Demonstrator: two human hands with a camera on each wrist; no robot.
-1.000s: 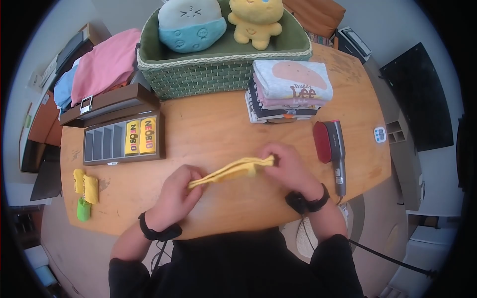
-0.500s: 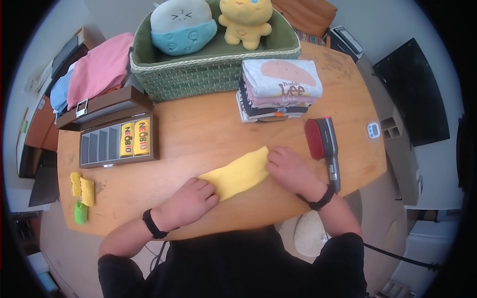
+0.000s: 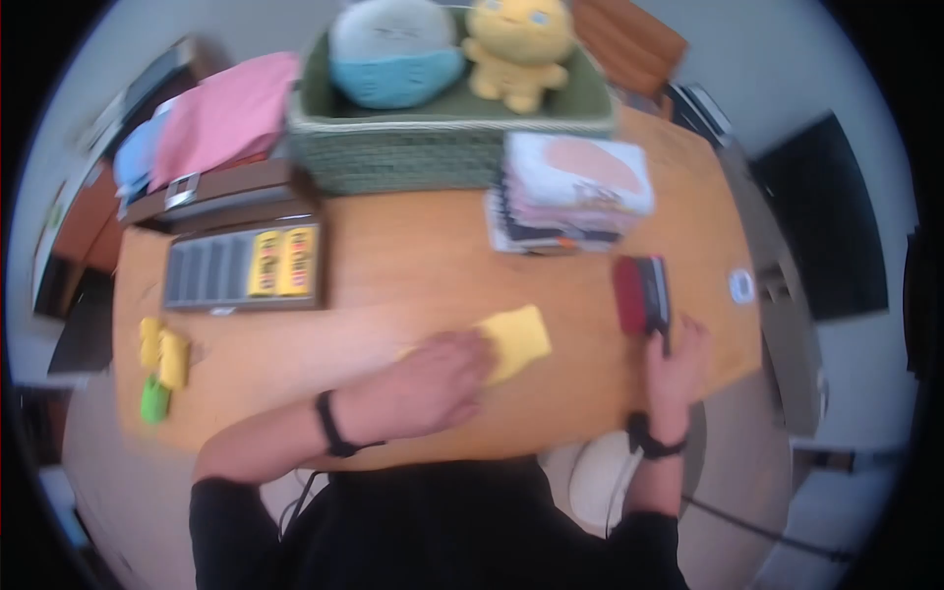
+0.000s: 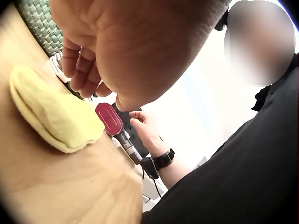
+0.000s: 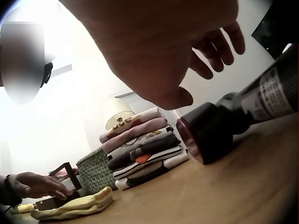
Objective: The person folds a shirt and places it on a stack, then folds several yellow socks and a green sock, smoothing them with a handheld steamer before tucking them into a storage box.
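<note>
A yellow sock (image 3: pixel 521 339) lies flattened on the table in front of the person; the left wrist view shows its layered edge. My left hand (image 3: pixel 423 383) hovers over its left part, fingers loosely bent, with a gap above the cloth. To the right lies a handheld garment steamer (image 3: pixel 629 295), dark grey with a red face. My right hand (image 3: pixel 678 366) is over its handle, fingers loose and apart. In the right wrist view that hand is above the steamer's dark head (image 5: pixel 212 133), not wrapped round it.
A stack of folded shirts (image 3: pixel 575 187) stands before a green woven basket (image 3: pixel 393 157) of plush toys. An open compartment box (image 3: pixel 211 270) with two yellow NEOBIO rolls is at left. Small yellow bundles (image 3: pixel 173 359) and a green one (image 3: pixel 153 401) lie near the left edge.
The sock, held up between both hands earlier, was laid flat on the table. My right hand has let go and moved right to the steamer; my left hand has moved right over the sock.
</note>
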